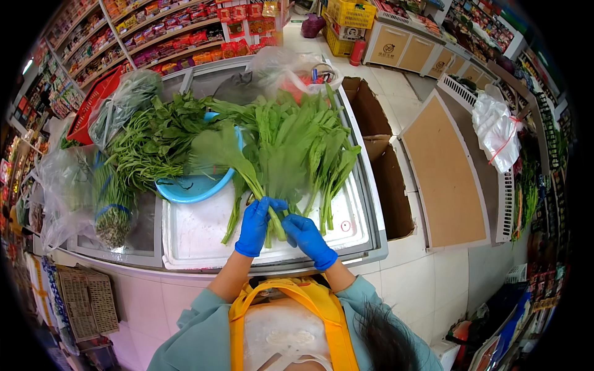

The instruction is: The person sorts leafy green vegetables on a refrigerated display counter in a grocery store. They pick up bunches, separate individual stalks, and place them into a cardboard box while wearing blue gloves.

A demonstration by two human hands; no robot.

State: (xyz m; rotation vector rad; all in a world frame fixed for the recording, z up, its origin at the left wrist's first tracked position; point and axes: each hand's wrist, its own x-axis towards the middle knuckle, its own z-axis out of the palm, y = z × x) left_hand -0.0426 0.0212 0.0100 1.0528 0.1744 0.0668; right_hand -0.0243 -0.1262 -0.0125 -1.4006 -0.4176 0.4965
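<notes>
My left hand (256, 225), in a blue glove, is closed around the stems of a leafy green vegetable (250, 178) whose leaves point away to the upper left. Just right of it, my right hand (308, 239), gloved alike, has its fingers at the lower stem ends; whether it grips them is hard to tell. Under and beyond both hands, a pile of long-leaved greens (297, 134) lies on a white foam tray (199, 241). A light-blue basin (197, 190) stands left of my hands, with darker leafy greens (158, 130) over and beside it.
At left lie a banded bundle of thin green stalks (112, 218), clear plastic bags (65, 185) and a red basket (95, 106). Open cardboard boxes (390, 185) stand right of the counter. Plastic bags (283, 69) lie at its far edge.
</notes>
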